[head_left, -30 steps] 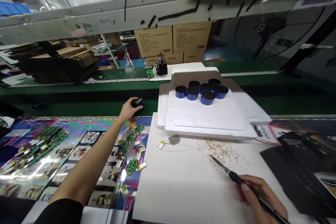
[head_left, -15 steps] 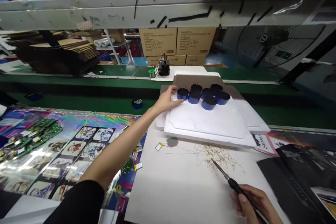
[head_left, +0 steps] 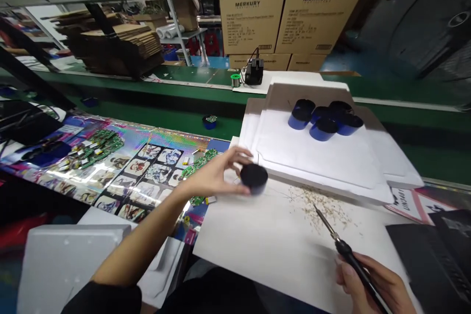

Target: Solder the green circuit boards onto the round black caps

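My left hand (head_left: 224, 174) is closed around a round blue part with a black top (head_left: 254, 178), held above the white board (head_left: 257, 240). A thin wire sticks up from the part. In my right hand (head_left: 371, 282) is a soldering iron (head_left: 344, 248), its metal tip pointing up and left over small yellowish scraps (head_left: 327, 208) on the board. Several more blue parts with black tops (head_left: 324, 129) stand grouped on a stack of white foam sheets (head_left: 312, 154) behind. The small battery on the board is hidden by my left hand or the part.
Green circuit boards (head_left: 97, 149) lie in a heap at the left, with others (head_left: 200, 167) beside the white board. A solder spool (head_left: 235, 80) and a black device (head_left: 254, 71) stand at the back. Another blue part (head_left: 209, 121) sits on the green belt (head_left: 176, 115). Black sheets (head_left: 412, 250) lie at right.
My left hand has taken one blue part off the foam stack and brought it nearer, over the white board. The view has tilted down and turned left. My right hand still holds the soldering iron.
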